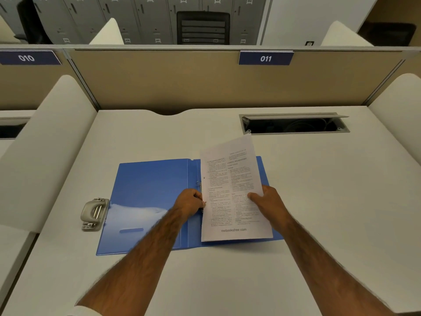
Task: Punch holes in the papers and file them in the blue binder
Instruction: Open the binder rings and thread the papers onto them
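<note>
Filing step: left hand and right hand, each grip closed on the papers, over the blue binder. Next, the holes likely need threading onto the rings.

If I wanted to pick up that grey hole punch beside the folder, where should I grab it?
Probably from above: close fingers across the narrow width of the hole punch, over its domed lever. It sits flat, and the blue binder crowds its right side.

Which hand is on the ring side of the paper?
The left hand, pinching the paper's left edge right beside the rings of the binder. The right hand holds the opposite, outer edge, thumb on top.
</note>
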